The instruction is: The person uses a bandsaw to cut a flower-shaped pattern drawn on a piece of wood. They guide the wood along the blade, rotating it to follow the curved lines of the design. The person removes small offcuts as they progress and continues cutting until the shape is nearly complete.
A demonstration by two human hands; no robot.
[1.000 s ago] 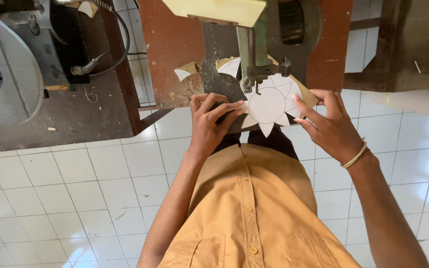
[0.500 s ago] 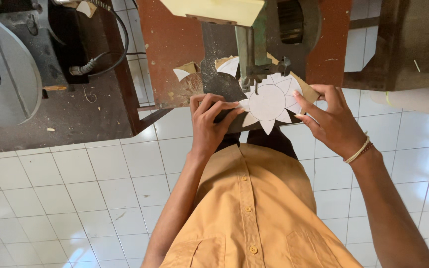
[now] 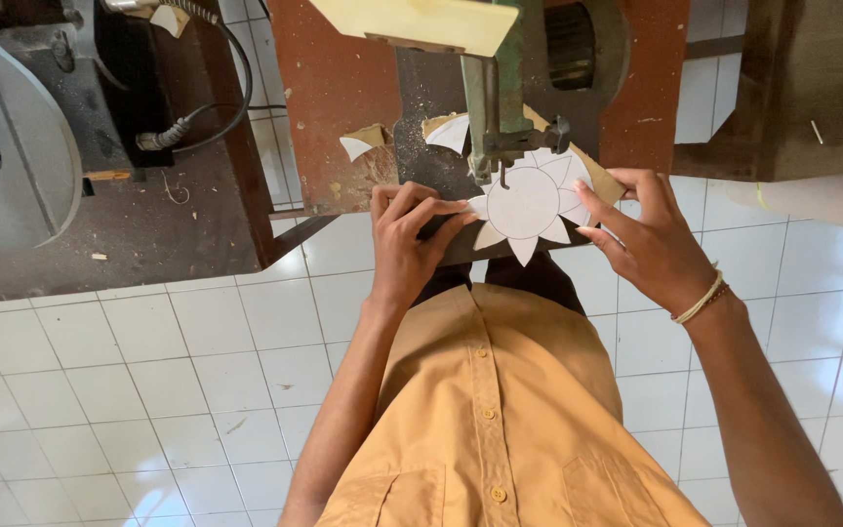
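Both hands (image 3: 529, 239) pinch a sunburst cutout (image 3: 527, 207), its top hidden behind the saw arm (image 3: 500, 102).

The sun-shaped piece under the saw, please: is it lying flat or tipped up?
Flat. The sun-shaped piece lies on the saw table, pressed by the left hand and right hand.

We stand on a floor of white square tiles (image 3: 129, 390) with grey joints, glossy under daylight. Upper left of the frame, a dusty dark bench (image 3: 119, 234) carries a grey machine (image 3: 2, 146) and black cable (image 3: 197, 107). Upper right, a brown wooden table (image 3: 812, 88).
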